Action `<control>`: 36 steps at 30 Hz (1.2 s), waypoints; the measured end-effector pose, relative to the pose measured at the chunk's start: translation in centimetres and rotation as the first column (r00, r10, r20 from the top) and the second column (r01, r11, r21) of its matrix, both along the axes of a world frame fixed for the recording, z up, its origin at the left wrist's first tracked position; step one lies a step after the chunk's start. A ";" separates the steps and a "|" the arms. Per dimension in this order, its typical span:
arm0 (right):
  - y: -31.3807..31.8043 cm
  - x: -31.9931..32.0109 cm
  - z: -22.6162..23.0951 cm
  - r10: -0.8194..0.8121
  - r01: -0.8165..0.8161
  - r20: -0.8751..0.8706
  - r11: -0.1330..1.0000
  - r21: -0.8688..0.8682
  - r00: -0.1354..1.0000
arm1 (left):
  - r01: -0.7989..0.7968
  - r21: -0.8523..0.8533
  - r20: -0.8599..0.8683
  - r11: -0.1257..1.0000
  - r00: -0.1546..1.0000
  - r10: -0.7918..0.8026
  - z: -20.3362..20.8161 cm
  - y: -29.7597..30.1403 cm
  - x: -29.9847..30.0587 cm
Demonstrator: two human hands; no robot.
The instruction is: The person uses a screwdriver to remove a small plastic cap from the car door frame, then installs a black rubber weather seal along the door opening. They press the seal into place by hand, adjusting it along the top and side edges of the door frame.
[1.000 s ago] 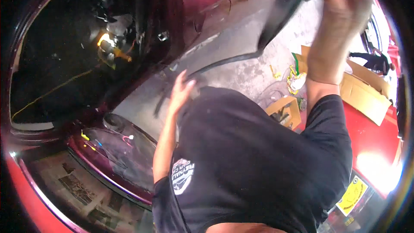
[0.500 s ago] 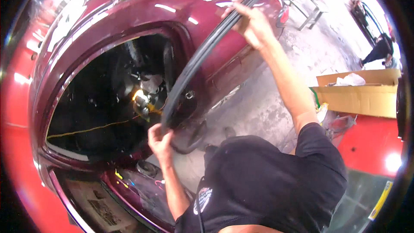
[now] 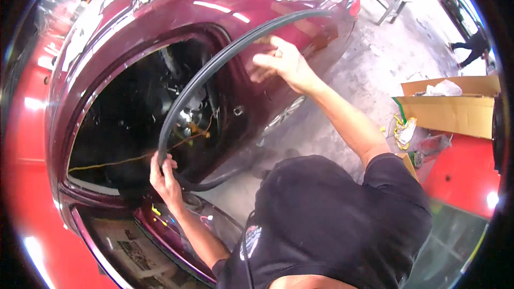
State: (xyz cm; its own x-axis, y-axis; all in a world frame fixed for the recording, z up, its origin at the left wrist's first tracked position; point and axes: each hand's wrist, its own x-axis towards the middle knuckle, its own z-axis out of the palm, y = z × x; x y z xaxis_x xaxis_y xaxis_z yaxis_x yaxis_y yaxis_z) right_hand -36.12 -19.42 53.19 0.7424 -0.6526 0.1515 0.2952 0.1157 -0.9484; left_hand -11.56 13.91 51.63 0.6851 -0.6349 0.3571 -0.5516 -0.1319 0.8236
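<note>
A long black rubber weatherstrip (image 3: pixel 201 77) curves in a wide arc in front of the maroon car body (image 3: pixel 316 27). Its lower part loops back beneath my left hand (image 3: pixel 167 179), which is closed around the strip near the opening's lower edge. Just under the upper stretch is my right hand (image 3: pixel 284 67), its fingers apart and slightly blurred, with nothing visible in them. Behind the strip lies the car's dark door opening (image 3: pixel 123 123), and a thin yellowish line runs across its inside.
At lower left stands an open maroon door (image 3: pixel 155 238). To my right, a cardboard box (image 3: pixel 447 115) rests by a red panel (image 3: pixel 455 179), with clear plastic wrapping (image 3: pixel 433 144) beside it. Farther off are a metal stand (image 3: pixel 393 8) and a person in dark trousers (image 3: pixel 474 48).
My left hand has moved left and slightly down with the strip. My right hand has come off the strip and moved down and left. The strip now bows in a wider arc.
</note>
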 end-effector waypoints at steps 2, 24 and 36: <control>3.0 -0.2 0.9 -0.108 0.077 -0.086 0.948 -0.309 0.990 | -0.025 -0.021 0.033 0.999 0.999 0.025 1.2 -0.6 -0.6; 5.2 3.3 12.8 0.041 -0.133 -0.150 0.721 -0.680 0.988 | -0.289 0.158 -0.143 0.944 0.939 0.312 -13.4 5.9 1.3; -4.4 -4.3 3.0 -0.324 -0.156 -0.420 0.604 -0.781 0.848 | -0.215 -0.049 -0.066 0.975 0.975 0.212 -5.5 4.7 3.3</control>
